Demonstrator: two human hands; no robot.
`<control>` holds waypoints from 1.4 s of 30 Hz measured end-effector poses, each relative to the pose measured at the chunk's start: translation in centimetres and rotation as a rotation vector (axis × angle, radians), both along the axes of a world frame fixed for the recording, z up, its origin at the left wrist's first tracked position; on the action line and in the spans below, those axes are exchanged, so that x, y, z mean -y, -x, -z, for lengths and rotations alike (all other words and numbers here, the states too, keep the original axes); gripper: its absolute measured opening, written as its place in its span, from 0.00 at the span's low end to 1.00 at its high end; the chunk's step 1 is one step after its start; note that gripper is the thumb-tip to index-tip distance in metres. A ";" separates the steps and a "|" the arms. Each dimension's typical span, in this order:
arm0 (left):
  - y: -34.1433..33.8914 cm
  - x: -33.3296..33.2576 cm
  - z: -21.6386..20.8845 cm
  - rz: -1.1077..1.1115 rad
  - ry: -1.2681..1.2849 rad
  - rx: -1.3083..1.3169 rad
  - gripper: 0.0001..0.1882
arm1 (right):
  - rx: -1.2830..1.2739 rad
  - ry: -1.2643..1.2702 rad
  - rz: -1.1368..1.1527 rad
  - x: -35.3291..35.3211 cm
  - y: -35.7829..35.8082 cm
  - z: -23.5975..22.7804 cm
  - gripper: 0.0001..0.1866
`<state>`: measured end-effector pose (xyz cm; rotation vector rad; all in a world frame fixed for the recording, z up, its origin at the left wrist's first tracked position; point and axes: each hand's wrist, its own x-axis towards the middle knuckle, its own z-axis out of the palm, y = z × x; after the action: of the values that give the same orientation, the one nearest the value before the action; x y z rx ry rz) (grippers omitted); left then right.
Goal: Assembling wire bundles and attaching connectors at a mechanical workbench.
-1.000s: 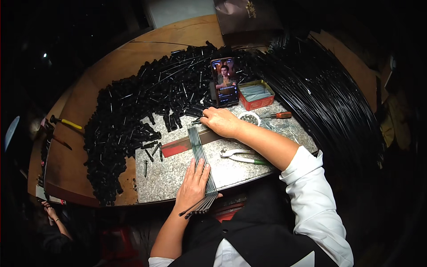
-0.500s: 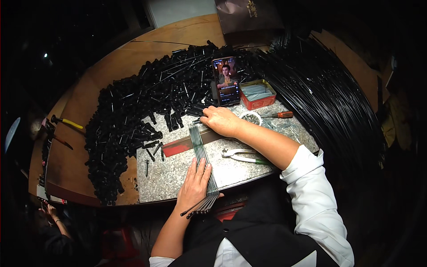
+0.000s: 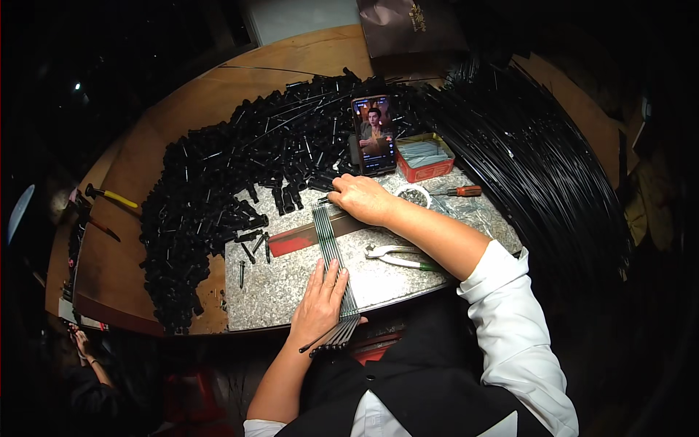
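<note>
A row of thin dark rods (image 3: 326, 237) lies side by side across the speckled stone slab (image 3: 269, 295), with rounded black ends hanging over its front edge. My left hand (image 3: 318, 302) rests along the rods, fingers straight, its thumb tip showing beyond them on the other side. At the rods' far ends is my right hand (image 3: 362, 198), fingers curled down and pressed together beside the black tubular pieces (image 3: 287, 197). What it pinches is hidden beneath the fingers. A flat bar (image 3: 291, 242), partly red, lies crosswise under the rods.
White-jawed pliers (image 3: 397, 255) lie right of the rods. Beyond are a round dish (image 3: 413, 194), a screwdriver (image 3: 466, 191), a red tin (image 3: 426, 169) of thin pieces and a propped phone (image 3: 375, 135). Long black rods (image 3: 546, 160) heap at right. Another person's hand (image 3: 82, 344) shows lower left.
Both hands keep nearly the same place on and beside the rods. The whole view has shifted slightly, and the phone's picture has changed.
</note>
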<state>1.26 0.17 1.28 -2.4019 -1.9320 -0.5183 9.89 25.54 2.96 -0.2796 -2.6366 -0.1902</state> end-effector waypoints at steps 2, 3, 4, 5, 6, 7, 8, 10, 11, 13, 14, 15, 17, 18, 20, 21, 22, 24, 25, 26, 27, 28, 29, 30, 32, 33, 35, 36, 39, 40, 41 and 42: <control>0.0 0.0 0.0 0.000 0.004 0.001 0.51 | -0.002 -0.005 -0.003 0.0 0.1 0.0 0.06; 0.0 -0.1 0.1 0.000 0.009 0.001 0.51 | -0.006 -0.006 -0.004 -0.1 0.2 0.1 0.06; 0.0 -0.1 0.0 0.000 0.008 0.002 0.51 | -0.011 -0.008 -0.006 -0.1 0.2 0.2 0.06; 0.1 -0.1 0.0 0.004 0.008 0.000 0.51 | -0.011 -0.009 -0.007 -0.1 0.3 0.3 0.06; 0.1 0.0 0.0 0.008 0.008 -0.002 0.51 | -0.021 -0.004 -0.008 -0.1 0.3 0.4 0.06; 0.1 0.0 0.1 0.007 0.007 -0.002 0.51 | -0.032 0.000 -0.008 -0.1 0.4 0.4 0.06; 0.1 -0.1 0.1 0.014 -0.007 0.000 0.51 | -0.032 -0.001 -0.008 -0.1 0.3 0.4 0.06; 0.1 -0.1 0.1 0.021 -0.022 0.001 0.51 | -0.025 -0.005 0.002 -0.1 0.2 0.4 0.06; 0.1 -0.1 0.1 0.020 -0.015 0.001 0.51 | -0.024 -0.006 0.000 0.0 0.3 0.4 0.06; 0.2 0.0 0.1 0.017 -0.009 0.003 0.51 | -0.019 0.000 0.000 0.1 0.3 0.4 0.06; 0.2 0.0 0.1 0.015 -0.006 0.004 0.51 | -0.019 -0.001 -0.003 0.2 0.3 0.3 0.06; 0.2 0.0 0.1 0.013 -0.003 0.006 0.51 | 0.017 0.024 0.007 0.2 0.3 0.2 0.07; 0.2 0.0 0.2 0.012 -0.002 0.007 0.51 | 0.054 0.048 0.015 0.3 0.4 0.1 0.09; 0.2 0.0 0.2 0.013 -0.001 0.008 0.51 | 0.044 0.053 0.014 0.3 0.4 0.2 0.09; 0.2 0.0 0.2 0.011 0.000 0.007 0.51 | 0.036 0.056 0.012 0.3 0.4 0.2 0.09; 0.1 0.0 0.1 0.010 0.002 0.006 0.51 | 0.018 0.062 0.006 0.4 0.4 0.2 0.09; 0.1 0.0 0.0 0.009 0.001 0.007 0.51 | 0.001 0.067 0.000 0.5 0.3 0.2 0.09; 0.0 0.0 -0.2 0.004 0.010 0.016 0.51 | 0.010 0.093 -0.007 0.8 0.5 -0.3 0.09; 0.0 0.1 -0.3 0.003 0.008 0.016 0.51 | 0.019 0.120 -0.012 0.9 0.5 -0.5 0.10; -0.1 0.0 -0.2 0.001 0.015 0.021 0.51 | 0.020 0.118 -0.010 0.7 0.5 -0.3 0.10; -0.2 0.0 -0.2 -0.001 0.021 0.027 0.51 | -0.035 0.150 -0.059 0.5 0.4 -0.1 0.11; -0.3 -0.1 -0.3 0.002 0.019 0.030 0.51 | -0.089 0.182 -0.108 0.2 0.3 0.1 0.12; -0.1 0.0 -0.2 0.005 0.022 0.023 0.51 | -0.085 0.182 -0.116 0.3 0.3 -0.2 0.12; 0.0 0.1 -0.2 0.009 0.024 0.016 0.50 | -0.090 0.193 -0.108 0.3 -0.1 -0.4 0.13; 0.2 0.0 0.1 0.020 0.004 0.001 0.50 | -0.104 0.172 -0.051 0.2 -1.3 -1.3 0.15; 0.4 0.0 0.3 0.029 -0.013 -0.022 0.49 | -0.146 0.161 -0.034 0.0 -2.0 -1.7 0.10; 0.6 0.1 0.4 0.025 -0.030 -0.015 0.42 | -0.087 0.060 0.101 -1.5 -4.2 -2.8 0.10; 0.7 0.1 0.5 0.032 -0.045 -0.015 0.35 | -0.080 0.019 0.179 -2.3 -5.3 -3.3 0.11; 0.7 0.2 0.5 0.019 -0.023 -0.022 0.30 | 0.022 0.001 0.473 -4.8 -8.4 -4.6 0.09; 0.7 0.3 0.5 0.013 -0.025 -0.015 0.30 | 0.053 -0.023 0.529 -6.2 -9.2 -4.3 0.08; 0.6 0.2 0.4 0.019 -0.015 -0.009 0.30 | 0.082 -0.048 0.594 -7.7 -10.3 -3.9 0.07; 0.6 0.2 0.5 0.020 -0.003 -0.005 0.31 | 0.117 -0.061 0.639 -8.5 -10.7 -3.7 0.08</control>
<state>0.67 -0.01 0.83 -2.4205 -1.9066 -0.5154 20.64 34.07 6.63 -1.1124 -2.5587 -0.5046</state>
